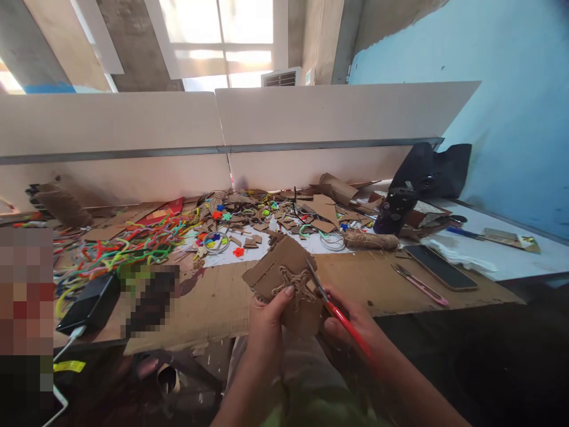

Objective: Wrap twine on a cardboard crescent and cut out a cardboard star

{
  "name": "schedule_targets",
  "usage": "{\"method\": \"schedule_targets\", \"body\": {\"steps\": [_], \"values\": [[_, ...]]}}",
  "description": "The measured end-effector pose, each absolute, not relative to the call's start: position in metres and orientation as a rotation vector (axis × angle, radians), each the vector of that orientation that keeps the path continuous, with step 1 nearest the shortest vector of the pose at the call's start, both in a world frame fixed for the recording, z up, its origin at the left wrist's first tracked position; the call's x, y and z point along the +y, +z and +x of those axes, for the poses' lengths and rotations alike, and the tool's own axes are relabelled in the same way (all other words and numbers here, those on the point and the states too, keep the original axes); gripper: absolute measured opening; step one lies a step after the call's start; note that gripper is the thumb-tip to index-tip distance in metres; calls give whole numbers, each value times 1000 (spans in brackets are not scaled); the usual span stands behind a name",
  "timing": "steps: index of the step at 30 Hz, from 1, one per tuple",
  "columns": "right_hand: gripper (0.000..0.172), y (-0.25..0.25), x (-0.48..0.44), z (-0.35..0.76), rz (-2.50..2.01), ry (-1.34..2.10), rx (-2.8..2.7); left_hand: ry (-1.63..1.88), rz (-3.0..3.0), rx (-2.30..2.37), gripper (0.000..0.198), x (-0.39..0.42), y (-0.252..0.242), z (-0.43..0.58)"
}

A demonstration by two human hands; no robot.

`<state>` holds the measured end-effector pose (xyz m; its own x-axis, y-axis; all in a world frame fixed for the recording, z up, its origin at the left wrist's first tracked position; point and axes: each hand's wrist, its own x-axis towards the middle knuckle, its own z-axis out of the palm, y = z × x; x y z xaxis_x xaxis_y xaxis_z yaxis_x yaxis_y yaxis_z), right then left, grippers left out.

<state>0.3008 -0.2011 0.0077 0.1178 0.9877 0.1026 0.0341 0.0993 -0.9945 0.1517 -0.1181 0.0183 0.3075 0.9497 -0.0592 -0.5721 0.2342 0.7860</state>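
Note:
In front of my lap, my left hand (271,314) grips a piece of brown cardboard (265,271), the thumb pressing on its face. A star outlined in twine (296,281) lies on that cardboard. From the right, my right hand (344,317) is closed on scissors with a long red handle (349,329). Their metal blades point up and away, against the right edge of the cardboard. How far apart the blades stand is hard to see.
A pink-handled tool (420,284) and a phone (442,267) lie at right. Behind are a twine roll (371,241), a dark cup (395,210) and cardboard scraps (326,210). Colourful pipe cleaners (146,240) and a black power bank (91,302) are at left.

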Motion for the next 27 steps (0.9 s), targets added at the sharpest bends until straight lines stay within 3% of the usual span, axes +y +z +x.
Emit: {"method": "schedule_targets", "body": {"steps": [8, 18, 27], "values": [[55, 13, -204, 310, -1315, 973, -1184, 1119, 727, 621, 61, -114, 17, 153], [48, 16, -211, 323, -1385, 944, -1227, 999, 794, 589, 46, -113, 12, 148], [57, 31, -208, 340, -1431, 930, -1429, 860, 797, 612, 52, -115, 9, 145]]}}
